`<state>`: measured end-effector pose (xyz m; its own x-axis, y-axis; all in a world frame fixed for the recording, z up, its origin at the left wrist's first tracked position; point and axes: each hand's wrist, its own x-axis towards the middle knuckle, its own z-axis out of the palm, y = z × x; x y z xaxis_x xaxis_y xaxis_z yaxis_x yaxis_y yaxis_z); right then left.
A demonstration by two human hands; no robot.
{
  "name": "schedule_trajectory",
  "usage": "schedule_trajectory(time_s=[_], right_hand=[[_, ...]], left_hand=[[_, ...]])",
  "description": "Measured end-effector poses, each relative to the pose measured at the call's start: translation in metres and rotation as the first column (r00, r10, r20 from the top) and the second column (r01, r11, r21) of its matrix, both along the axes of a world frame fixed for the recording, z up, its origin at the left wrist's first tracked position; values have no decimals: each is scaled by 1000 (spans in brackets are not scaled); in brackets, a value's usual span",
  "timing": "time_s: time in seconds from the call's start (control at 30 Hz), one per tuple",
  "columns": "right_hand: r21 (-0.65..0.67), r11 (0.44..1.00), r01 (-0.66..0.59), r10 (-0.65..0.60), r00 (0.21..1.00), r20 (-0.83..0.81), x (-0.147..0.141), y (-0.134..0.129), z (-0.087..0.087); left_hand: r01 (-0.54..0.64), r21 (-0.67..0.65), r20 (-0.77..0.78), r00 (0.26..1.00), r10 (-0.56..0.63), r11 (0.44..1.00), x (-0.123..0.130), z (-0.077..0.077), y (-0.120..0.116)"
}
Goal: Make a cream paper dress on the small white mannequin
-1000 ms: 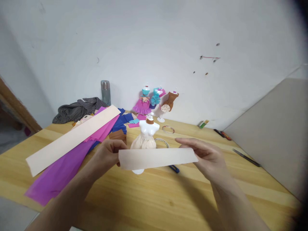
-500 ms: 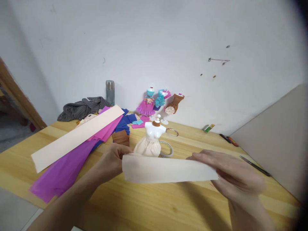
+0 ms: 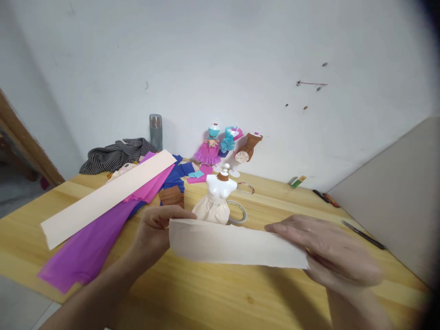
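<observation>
Stretched between my two hands, just above the table, is a cream strip of crepe paper (image 3: 233, 244). My left hand (image 3: 156, 229) grips its left end, thumb and fingertips at the top edge. At the other end my right hand (image 3: 323, 247) is closed on the strip, its lower fingers partly hidden and slightly blurred. Behind the strip stands a small white mannequin (image 3: 220, 188) with a brown neck band and a gathered cream skirt (image 3: 211, 210). The strip covers the skirt's lower edge.
Left lie a long pale paper strip (image 3: 110, 197), purple paper (image 3: 85, 256) and brown pieces (image 3: 172, 197). A tape roll (image 3: 242, 211) sits behind the mannequin. Dressed mannequins (image 3: 208, 149) and a flask (image 3: 156, 133) stand by the wall. Scissors (image 3: 364, 234) lie right.
The paper strip's left end has shifted slightly left with my left hand, and its right end is a little lower. The mannequin stays in place.
</observation>
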<state>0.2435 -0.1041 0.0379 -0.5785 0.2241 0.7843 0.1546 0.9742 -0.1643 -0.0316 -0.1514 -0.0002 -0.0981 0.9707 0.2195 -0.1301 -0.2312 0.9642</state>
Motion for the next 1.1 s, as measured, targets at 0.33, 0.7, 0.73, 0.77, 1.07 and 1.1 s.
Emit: schedule_trajectory(time_s=[0.33, 0.7, 0.73, 0.77, 1.07, 1.1], right_hand=[[266, 956, 124, -167, 975, 144, 20, -3, -9], [-132, 925, 357, -308, 906, 291, 25, 11, 0], [-224, 906, 359, -299, 918, 260, 22, 9, -1], [-307, 898, 314, -248, 940, 234, 17, 6, -3], [-597, 778, 196, 93, 904, 418, -34, -16, -22], [-612, 757, 230, 83, 895, 439, -34, -16, -23]], left_hand=[[405, -259, 406, 869, -281, 877, 1, -6, 9], [265, -175, -102, 953, -286, 948, 10, -12, 3], [279, -160, -146, 942, -302, 947, 11, -13, 2], [304, -147, -188, 926, -328, 941, 12, -15, 2], [467, -72, -469, 763, -444, 881, 24, -24, -2], [449, -81, -449, 780, -435, 890, 25, -24, -1]])
